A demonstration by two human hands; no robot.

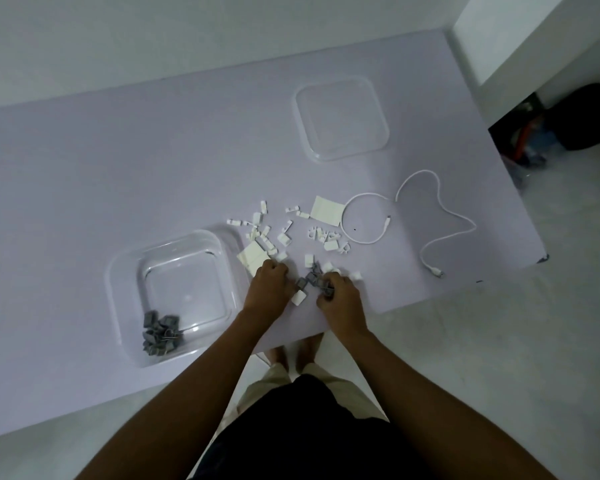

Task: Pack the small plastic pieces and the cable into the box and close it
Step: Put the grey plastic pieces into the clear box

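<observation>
While our left hand point(269, 284) and right hand point(340, 297) curl over grey clips point(312, 280), grasp unclear, we list them: light, rigid, best pinched in clusters. Clear box point(174, 296) left; limp white cable point(430, 216) right.

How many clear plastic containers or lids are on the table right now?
2: the clear box at the left, holding some grey pieces, and its clear lid lying apart at the far side of the table.

The lilac table point(118, 168) bears a clear box point(125, 289) left of the fingers point(326, 282), scattered white pieces point(284, 239), a cable point(440, 216) and a lid point(342, 119) beyond them.
</observation>
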